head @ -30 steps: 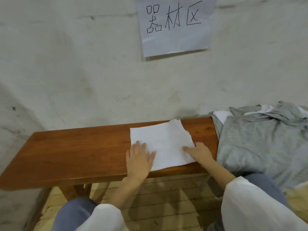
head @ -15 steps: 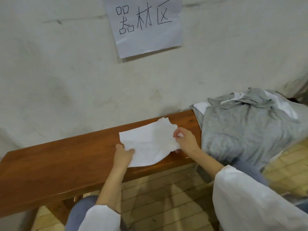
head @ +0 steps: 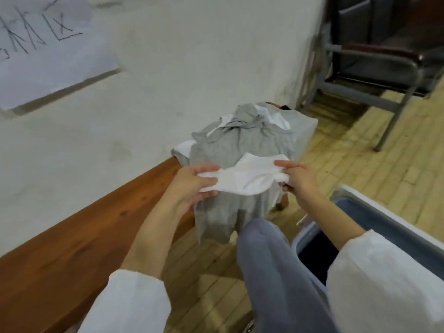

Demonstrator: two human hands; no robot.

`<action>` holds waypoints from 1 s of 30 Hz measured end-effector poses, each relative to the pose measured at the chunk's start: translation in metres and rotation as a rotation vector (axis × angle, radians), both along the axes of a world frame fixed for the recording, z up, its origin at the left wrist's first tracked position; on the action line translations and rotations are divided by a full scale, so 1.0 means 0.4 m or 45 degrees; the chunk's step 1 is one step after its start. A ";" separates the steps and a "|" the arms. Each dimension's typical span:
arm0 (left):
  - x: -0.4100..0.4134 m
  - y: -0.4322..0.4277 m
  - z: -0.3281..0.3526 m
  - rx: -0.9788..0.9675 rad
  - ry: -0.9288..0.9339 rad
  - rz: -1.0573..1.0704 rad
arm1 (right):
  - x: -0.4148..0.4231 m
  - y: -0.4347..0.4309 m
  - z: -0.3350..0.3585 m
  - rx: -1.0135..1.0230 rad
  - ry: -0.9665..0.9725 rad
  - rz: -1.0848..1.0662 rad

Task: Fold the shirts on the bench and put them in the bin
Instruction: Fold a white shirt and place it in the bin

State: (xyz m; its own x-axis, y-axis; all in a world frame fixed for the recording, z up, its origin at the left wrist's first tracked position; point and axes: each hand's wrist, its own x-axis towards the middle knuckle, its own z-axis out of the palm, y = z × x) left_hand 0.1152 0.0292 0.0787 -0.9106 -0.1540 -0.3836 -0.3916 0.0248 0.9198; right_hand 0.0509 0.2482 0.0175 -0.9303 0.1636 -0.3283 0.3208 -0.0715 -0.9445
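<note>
A folded white shirt [head: 247,177] hangs in the air between my hands, above the right end of the wooden bench [head: 79,239]. My left hand [head: 192,186] pinches its left edge between thumb and fingers. My right hand [head: 298,179] grips its right edge. Behind and below it a pile of grey and white shirts [head: 242,140] covers the bench's end, one grey shirt drooping over the front. The blue bin [head: 374,212] with a pale rim stands on the floor at the right, partly hidden by my right arm.
A white wall runs behind the bench, with a paper sign [head: 45,44] at upper left. A dark metal-framed chair [head: 374,56] stands at upper right on the yellow brick floor. My knee [head: 269,248] in blue-grey trousers is between bench and bin.
The white shirt lay flat on the bench under my hands; both hands took its edges, lifted it and carried it right, over the pile. My view swung right, bringing the bin in.
</note>
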 end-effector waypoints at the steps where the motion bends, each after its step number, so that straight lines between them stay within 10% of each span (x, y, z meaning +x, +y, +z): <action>1: -0.025 0.052 -0.002 0.033 0.000 -0.066 | -0.001 0.064 -0.001 -0.005 -0.019 -0.039; 12: -0.234 0.681 -0.306 -0.202 -0.400 -0.764 | 0.108 0.705 -0.171 0.237 -0.404 -0.329; 30: -0.246 0.964 -0.698 -0.618 -0.674 -0.926 | 0.238 0.905 -0.645 0.063 -0.834 -0.325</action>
State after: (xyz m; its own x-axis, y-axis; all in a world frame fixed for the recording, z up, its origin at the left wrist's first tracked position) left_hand 0.0167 0.4150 -0.2004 -0.5775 0.1224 -0.8071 -0.4863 0.7426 0.4605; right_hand 0.1461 0.6102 -0.2407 -0.4745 0.3795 -0.7942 0.8034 -0.1820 -0.5670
